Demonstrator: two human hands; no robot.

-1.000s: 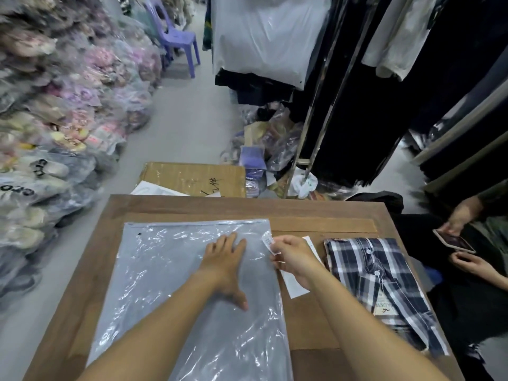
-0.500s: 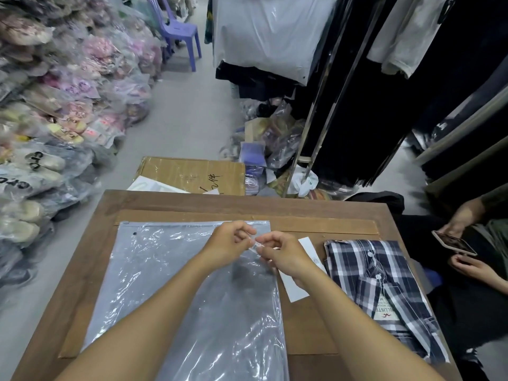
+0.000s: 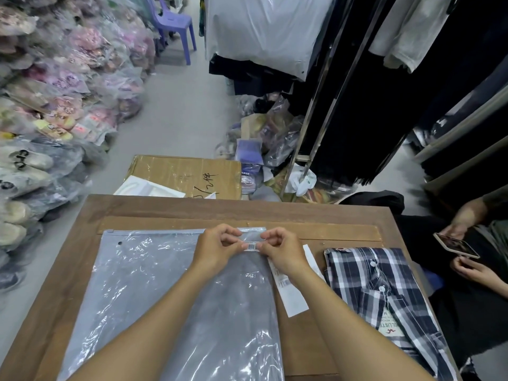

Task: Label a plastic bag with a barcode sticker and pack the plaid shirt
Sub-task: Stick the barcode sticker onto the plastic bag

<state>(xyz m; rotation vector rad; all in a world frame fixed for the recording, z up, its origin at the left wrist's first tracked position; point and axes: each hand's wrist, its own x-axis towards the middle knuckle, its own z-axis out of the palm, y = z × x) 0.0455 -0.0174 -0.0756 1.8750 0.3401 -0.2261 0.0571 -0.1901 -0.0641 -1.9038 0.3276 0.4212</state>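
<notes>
Along the left edge of the frame we see heaps of bagged goods, with a purple chair at the upper middle. Below them our table fills the lower half, and the bag lies flat on its left and middle part, zip edge toward the top. At the centre of the frame we hold the sticker over the bag's upper right corner: our left hand pinches its left end between thumb and fingertips, our right hand pinches its right end the same way. Just right of the bag a white backing strip lies on the table, partly under our right wrist. Further right the shirt lies folded near the table's right edge, a paper tag on it. At the far right another person's hands hold a phone.
</notes>
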